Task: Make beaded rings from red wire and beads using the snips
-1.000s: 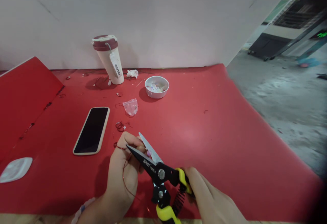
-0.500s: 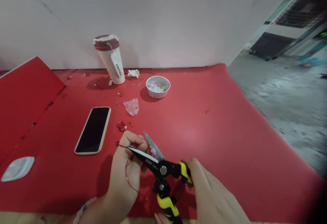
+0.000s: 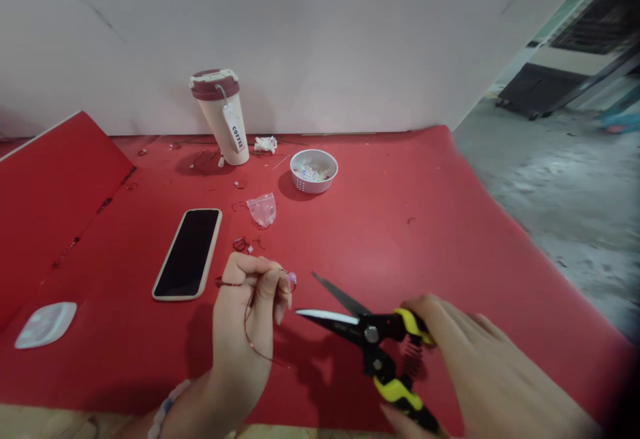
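Pinched between the thumb and fingers of my left hand (image 3: pixel 247 319) is a dark red cord (image 3: pixel 246 322) with a pinkish bead (image 3: pixel 291 281) at the fingertips. One cord end hangs over the palm; a small knotted loop sticks out on the left. My right hand (image 3: pixel 480 359) grips black scissors (image 3: pixel 371 334) with yellow handles and a spring. Their blades are apart, point left, and stand a little to the right of the bead, touching nothing.
On the red table (image 3: pixel 380 239) are a phone (image 3: pixel 187 254), a coffee cup (image 3: pixel 225 122), a white bowl of beads (image 3: pixel 314 172), a small plastic bag (image 3: pixel 263 210), cord scraps (image 3: pixel 241 245) and a white dish (image 3: pixel 46 325). A pale wall (image 3: pixel 325 45) stands behind.
My right hand and the scissors have moved right, away from my left hand; the blades no longer overlap the cord. My left fingers have closed nearer the bead.
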### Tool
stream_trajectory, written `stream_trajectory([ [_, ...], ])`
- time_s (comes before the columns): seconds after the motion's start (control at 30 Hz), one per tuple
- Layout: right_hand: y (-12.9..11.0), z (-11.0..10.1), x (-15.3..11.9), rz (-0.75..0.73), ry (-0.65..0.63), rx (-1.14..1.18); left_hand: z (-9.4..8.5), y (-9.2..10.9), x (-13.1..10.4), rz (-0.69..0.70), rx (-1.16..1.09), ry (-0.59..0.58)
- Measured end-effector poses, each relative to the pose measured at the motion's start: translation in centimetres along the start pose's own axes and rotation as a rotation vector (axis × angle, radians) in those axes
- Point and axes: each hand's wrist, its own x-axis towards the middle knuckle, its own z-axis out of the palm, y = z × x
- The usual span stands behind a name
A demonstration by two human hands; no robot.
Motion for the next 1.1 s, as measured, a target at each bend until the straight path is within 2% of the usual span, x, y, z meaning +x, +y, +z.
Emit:
stream_trajectory([
  [0.1,1.9,-0.5,1.3,0.188,-0.111,0.025,-0.1,-0.2,-0.2,0.104,0.06,0.009],
  [0.17,3.0,-0.2,2.6,0.337,-0.215,0.077,-0.2,-0.4,-0.4,0.171,0.083,-0.007],
  [0.2,3.6,0.2,3.3,0.361,-0.243,0.096,-0.2,-0.5,-0.5,0.196,0.093,-0.02],
  [0.27,4.8,1.5,4.7,0.35,-0.169,0.09,-0.3,-0.7,-0.7,0.224,0.113,-0.04],
  [0.33,6.0,3.1,5.7,0.256,-0.06,0.063,-0.3,-0.7,-0.8,0.213,0.123,-0.034],
  [0.43,6.5,4.6,6.3,0.139,0.087,0.029,-0.2,-0.3,-0.6,0.091,0.125,-0.027],
  [0.53,4.1,3.9,6.1,0.147,0.19,0.146,0.0,0.1,0.0,-0.091,0.096,-0.088],
  [0.6,1.1,2.6,5.7,0.13,0.028,0.485,0.1,0.2,0.3,-0.199,0.059,-0.149],
  [0.67,-2.0,1.5,5.2,0.185,-0.103,0.807,0.2,0.2,0.5,-0.271,0.023,-0.204],
  [0.77,-5.3,1.0,4.9,0.228,-0.138,1.121,0.4,0.2,0.3,-0.312,-0.004,-0.252],
  [0.83,-6.2,1.2,4.8,0.28,-0.111,1.193,0.4,0.2,0.0,-0.318,-0.021,-0.257],
  [0.93,-6.3,1.4,4.8,0.32,-0.118,1.258,0.2,0.1,-0.1,-0.364,-0.074,-0.28],
  [1.1,-5.8,1.0,4.9,0.281,-0.185,1.463,0.0,0.0,0.2,-0.476,-0.158,-0.371],
])
